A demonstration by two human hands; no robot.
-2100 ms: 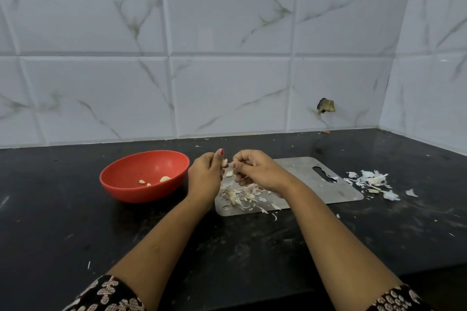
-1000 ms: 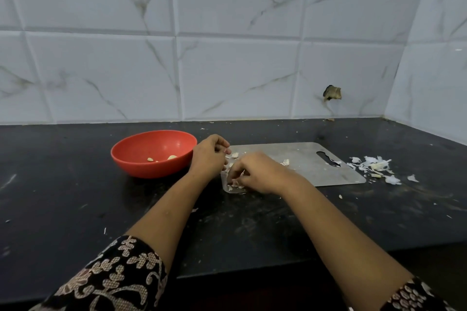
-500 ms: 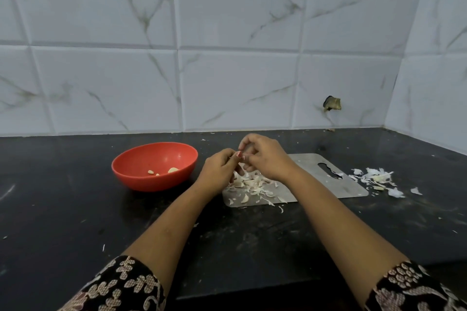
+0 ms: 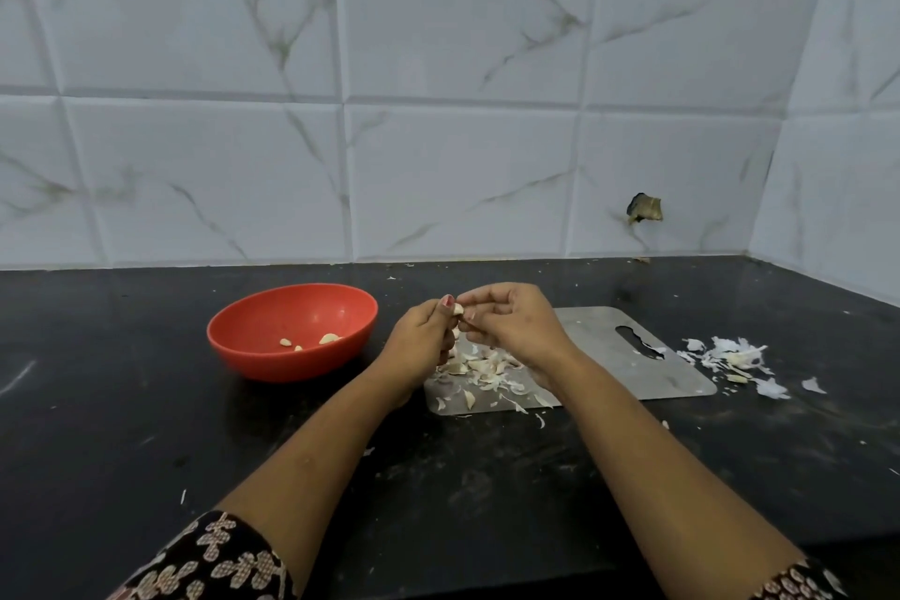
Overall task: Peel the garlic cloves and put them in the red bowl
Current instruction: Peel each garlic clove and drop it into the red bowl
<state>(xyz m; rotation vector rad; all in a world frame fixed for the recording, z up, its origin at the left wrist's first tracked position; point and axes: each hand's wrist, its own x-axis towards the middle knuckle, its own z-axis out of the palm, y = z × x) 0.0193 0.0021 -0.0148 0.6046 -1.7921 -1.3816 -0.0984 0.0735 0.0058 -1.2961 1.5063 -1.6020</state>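
Evidently mid-peel, the left hand (image 4: 422, 342) and right hand (image 4: 512, 325) pinch one garlic clove (image 4: 458, 308); once bare, it should go into the red bowl (image 4: 272, 363) at their left.

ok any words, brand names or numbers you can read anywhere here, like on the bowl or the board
None: no text can be read in this view.
red bowl: plain, no label.
steel cutting board: bare, no stamp visible.
wall tiles: only grey veining.
sleeves: a printed pattern, no letters.

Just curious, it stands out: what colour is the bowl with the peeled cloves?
The bowl is plain red, clearest in the head view.
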